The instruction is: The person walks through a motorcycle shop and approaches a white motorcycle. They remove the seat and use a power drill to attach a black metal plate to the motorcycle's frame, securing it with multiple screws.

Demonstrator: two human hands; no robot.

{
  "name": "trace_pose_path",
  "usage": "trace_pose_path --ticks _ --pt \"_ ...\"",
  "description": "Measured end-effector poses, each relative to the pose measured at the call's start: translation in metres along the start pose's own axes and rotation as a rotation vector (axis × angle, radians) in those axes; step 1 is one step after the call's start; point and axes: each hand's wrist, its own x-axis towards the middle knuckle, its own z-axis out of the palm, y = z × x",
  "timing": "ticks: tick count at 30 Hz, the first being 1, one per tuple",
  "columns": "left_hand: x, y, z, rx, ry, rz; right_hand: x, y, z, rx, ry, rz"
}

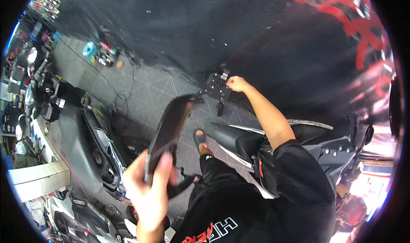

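My left hand (149, 192), low in the view, grips the near end of a long, curved, glossy black panel (171, 119), thumb on top. The panel slants up and away to the right, its far end close to a black bracket (217, 89) with several holes or bolts in its plate. My right hand (237, 84) reaches out with the arm stretched, fingers closed at the bracket's right edge. Whether panel and bracket are joined, I cannot tell.
A motorcycle with a black seat (230, 137) stands to my right, another motorcycle (81, 145) to my left. A dark sheet (179, 34) hangs ahead. A blue roll (89, 49) and small items lie on the grated floor (149, 83). Another person (352, 211) is at the lower right.
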Motion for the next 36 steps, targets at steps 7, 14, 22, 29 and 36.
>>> trace_pose_path --ticks 7,14,22,29,36 --pt "0.211 -0.070 0.009 0.224 -0.021 0.008 0.022 0.041 0.022 -0.109 -0.286 0.122" --pt "0.374 -0.253 0.043 0.208 0.031 -0.225 0.094 0.045 0.039 -0.243 -0.041 0.147" --pt "0.521 -0.426 0.081 0.067 0.025 -0.465 0.158 0.113 0.098 -0.363 0.098 0.312" --pt "0.562 -0.536 0.085 -0.311 0.151 -0.623 0.150 0.092 0.100 -0.010 -0.108 0.409" --pt "0.560 -0.630 0.048 -0.456 0.147 -0.722 0.147 0.009 0.136 -0.487 -0.388 0.095"
